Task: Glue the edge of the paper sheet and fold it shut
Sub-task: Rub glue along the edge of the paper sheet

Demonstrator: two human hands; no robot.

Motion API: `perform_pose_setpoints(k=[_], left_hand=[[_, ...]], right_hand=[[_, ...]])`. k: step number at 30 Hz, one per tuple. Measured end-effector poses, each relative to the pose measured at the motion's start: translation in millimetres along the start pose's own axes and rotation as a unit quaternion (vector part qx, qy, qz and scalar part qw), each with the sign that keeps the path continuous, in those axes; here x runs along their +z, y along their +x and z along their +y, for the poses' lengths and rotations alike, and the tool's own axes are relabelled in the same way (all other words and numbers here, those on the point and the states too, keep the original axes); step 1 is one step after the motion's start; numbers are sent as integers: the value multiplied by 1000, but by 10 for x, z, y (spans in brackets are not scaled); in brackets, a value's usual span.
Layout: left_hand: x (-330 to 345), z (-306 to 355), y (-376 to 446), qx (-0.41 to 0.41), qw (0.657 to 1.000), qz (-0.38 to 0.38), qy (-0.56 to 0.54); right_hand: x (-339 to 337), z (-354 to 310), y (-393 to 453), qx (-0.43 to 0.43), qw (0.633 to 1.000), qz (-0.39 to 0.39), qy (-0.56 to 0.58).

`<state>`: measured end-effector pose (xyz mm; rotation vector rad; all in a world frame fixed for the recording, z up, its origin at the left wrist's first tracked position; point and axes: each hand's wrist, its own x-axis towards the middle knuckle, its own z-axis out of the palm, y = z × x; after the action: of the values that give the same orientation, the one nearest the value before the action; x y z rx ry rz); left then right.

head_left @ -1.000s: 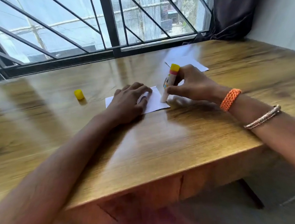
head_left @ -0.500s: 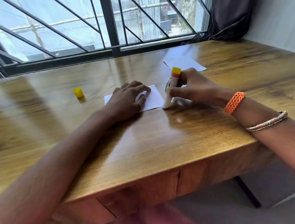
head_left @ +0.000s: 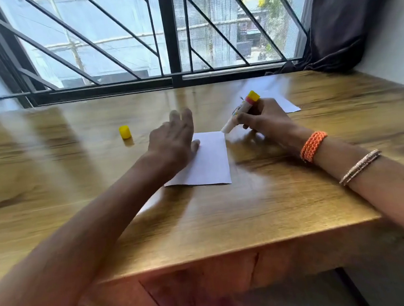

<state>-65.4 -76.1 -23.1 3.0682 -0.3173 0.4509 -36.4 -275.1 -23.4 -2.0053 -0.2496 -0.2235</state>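
Two hands: left hand [head_left: 173, 140] fingers straight over paper sheet [head_left: 209, 162], right hand [head_left: 264, 120] fingers gripping glue stick [head_left: 240, 111]

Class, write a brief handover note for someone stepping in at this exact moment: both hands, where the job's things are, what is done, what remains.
Left hand: open, fingers straight, over the left part of the paper sheet; contact unclear.
Right hand: grips the glue stick, tip down at the sheet's far right corner.
Yellow cap: off, standing on the table left of the sheet.
A second sheet lies behind the right hand.
Done: stick uncapped, brought to the edge. Whether glue is on the paper cannot be seen.
Left: finish gluing the edge, fold shut, press.
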Motion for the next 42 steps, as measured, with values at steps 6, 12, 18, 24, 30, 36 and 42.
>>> perform_pose_setpoints(k=[6,12,18,24,30,36,42], left_hand=[[20,-39,-15,74,991,13,-108],[101,-106,53,115,992,-26,-42],[114,-96,51,131,991,-8,-37],[116,-103,53,140,989,0,-52],[127,-97,72,134,989,2,-56],[122,-91,61,129,990,3,-54],[122,-80,38,127,991,6,-53]], right_hand=[[182,36,122,-19,994,70,-83],[210,-15,117,-57,987,81,-125],[234,-28,123,-84,981,81,-152],[245,-31,129,-96,980,74,-159],[237,-29,105,-78,982,72,-154],[221,-48,22,-73,984,64,-147],[219,-59,-120,-73,986,58,-137]])
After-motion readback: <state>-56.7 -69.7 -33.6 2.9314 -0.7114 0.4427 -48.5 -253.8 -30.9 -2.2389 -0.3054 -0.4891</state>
